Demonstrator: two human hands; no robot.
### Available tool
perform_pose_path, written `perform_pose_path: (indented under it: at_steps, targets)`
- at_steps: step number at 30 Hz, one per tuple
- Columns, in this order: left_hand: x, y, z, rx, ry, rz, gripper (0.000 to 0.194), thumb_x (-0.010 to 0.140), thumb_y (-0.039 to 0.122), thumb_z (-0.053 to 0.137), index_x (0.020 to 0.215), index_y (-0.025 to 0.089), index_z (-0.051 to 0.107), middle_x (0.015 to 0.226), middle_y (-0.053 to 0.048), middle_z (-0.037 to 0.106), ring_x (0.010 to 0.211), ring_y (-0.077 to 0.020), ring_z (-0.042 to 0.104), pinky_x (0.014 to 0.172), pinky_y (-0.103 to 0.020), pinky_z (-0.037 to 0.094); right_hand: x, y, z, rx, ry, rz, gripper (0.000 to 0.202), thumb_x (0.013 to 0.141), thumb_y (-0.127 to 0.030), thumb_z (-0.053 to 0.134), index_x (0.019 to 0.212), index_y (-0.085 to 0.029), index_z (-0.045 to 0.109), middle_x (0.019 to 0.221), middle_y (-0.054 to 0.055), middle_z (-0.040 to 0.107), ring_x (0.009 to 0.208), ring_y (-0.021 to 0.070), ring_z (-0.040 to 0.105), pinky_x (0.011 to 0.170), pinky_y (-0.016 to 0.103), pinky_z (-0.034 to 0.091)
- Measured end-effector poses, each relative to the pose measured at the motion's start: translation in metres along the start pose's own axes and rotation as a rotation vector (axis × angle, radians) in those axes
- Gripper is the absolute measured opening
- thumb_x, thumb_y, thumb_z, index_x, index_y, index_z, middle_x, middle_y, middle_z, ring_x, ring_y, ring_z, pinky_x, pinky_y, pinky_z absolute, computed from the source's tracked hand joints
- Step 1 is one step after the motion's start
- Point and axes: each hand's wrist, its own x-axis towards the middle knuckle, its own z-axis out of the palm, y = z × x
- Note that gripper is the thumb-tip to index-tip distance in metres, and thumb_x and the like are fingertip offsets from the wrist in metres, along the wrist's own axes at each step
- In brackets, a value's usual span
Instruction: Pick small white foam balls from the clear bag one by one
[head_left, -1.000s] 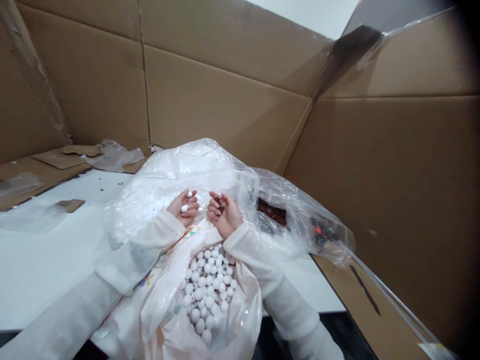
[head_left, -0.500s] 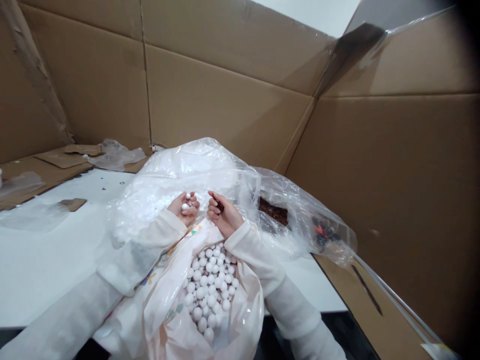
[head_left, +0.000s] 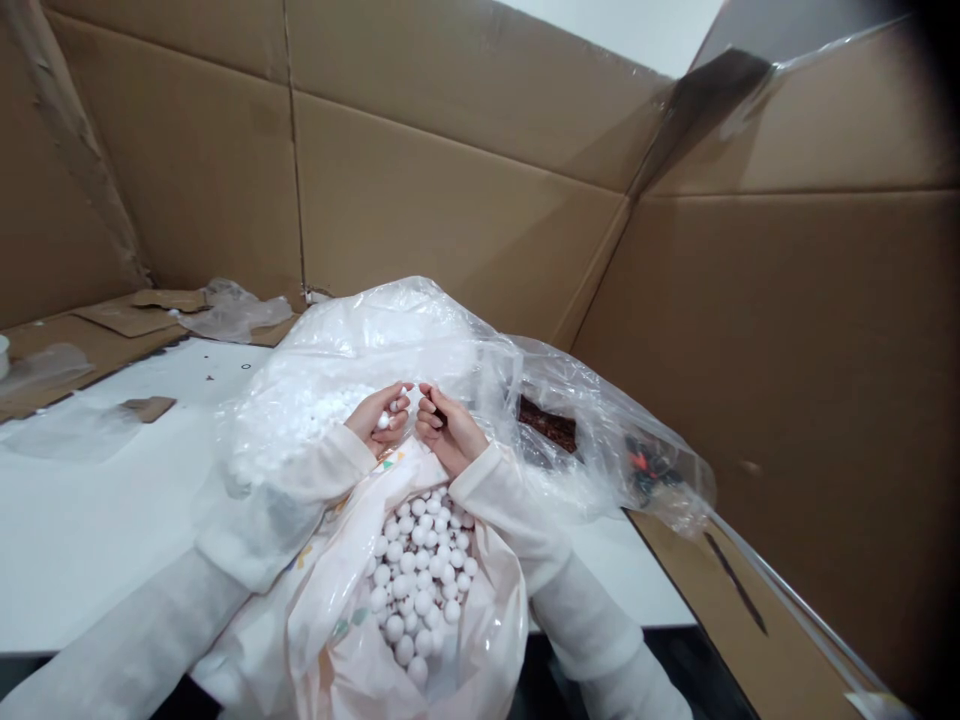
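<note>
My left hand (head_left: 373,418) is closed around a few small white balls (head_left: 384,420), its thumb and index finger pinched near the fingertips of the other hand. Close beside it, my right hand (head_left: 454,436) is curled shut on something small and dark brown, mostly hidden by the fingers. Below both wrists, a pale pink plastic bag (head_left: 319,610) gapes wide and holds many white balls (head_left: 420,575) with brownish bits between them. Behind the hands lies a large clear plastic bag (head_left: 420,310), with small white balls (head_left: 319,408) inside its left part.
A dark brown bundle (head_left: 547,424) and a black-and-red item (head_left: 651,465) show at the clear bag's right side. Cardboard walls (head_left: 450,190) enclose the white table (head_left: 97,540). Cardboard scraps (head_left: 124,315) and crumpled plastic (head_left: 236,312) lie at the back left.
My left hand has turned and moved slightly right, bringing its fingertips up to the right hand, its fingers closing more over the white balls. The right hand has barely moved.
</note>
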Motion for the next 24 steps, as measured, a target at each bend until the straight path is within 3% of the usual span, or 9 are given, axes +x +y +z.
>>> perform_pose_path:
  at_steps: [4,9,16,24]
  targets:
    - [-0.001,-0.002,0.000,0.118,-0.045,0.047,0.038,0.081,0.039,0.051,0.054,0.015,0.037,0.037,0.009,0.032,0.021,-0.0003,0.018,0.019,-0.010,0.012,-0.001,-0.001,0.001,0.005,0.015,0.013,0.021,0.087,-0.025,0.041,0.076,-0.013,0.054,0.047,-0.007,0.037,0.034,0.0024,0.024,0.033,0.013,0.021]
    - [-0.006,-0.005,0.008,0.115,-0.088,0.263,0.020,0.073,0.030,0.063,0.076,0.015,0.049,0.050,0.009,0.038,0.027,-0.0014,0.030,0.020,-0.008,0.016,-0.004,-0.002,0.005,-0.052,-0.009,0.018,0.031,0.083,-0.038,0.046,0.062,-0.015,0.047,0.042,-0.010,0.029,0.033,0.0022,0.017,0.032,0.014,0.015]
    - [-0.008,-0.009,0.013,0.212,-0.132,0.322,0.030,0.068,0.035,0.067,0.082,0.016,0.049,0.051,0.009,0.040,0.025,-0.0018,0.033,0.020,-0.010,0.018,-0.004,0.002,0.006,-0.284,-0.041,-0.079,0.037,0.072,-0.048,0.056,0.057,-0.017,0.044,0.038,-0.011,0.027,0.031,0.0019,0.015,0.031,0.016,0.011]
    - [-0.006,-0.013,0.009,0.319,-0.080,0.401,0.031,0.070,0.040,0.065,0.076,0.019,0.044,0.048,0.010,0.041,0.024,-0.0024,0.033,0.021,-0.010,0.020,-0.003,0.007,0.006,-0.316,-0.031,-0.136,0.041,0.070,-0.052,0.056,0.056,-0.018,0.039,0.035,-0.012,0.026,0.029,0.0010,0.014,0.031,0.015,0.008]
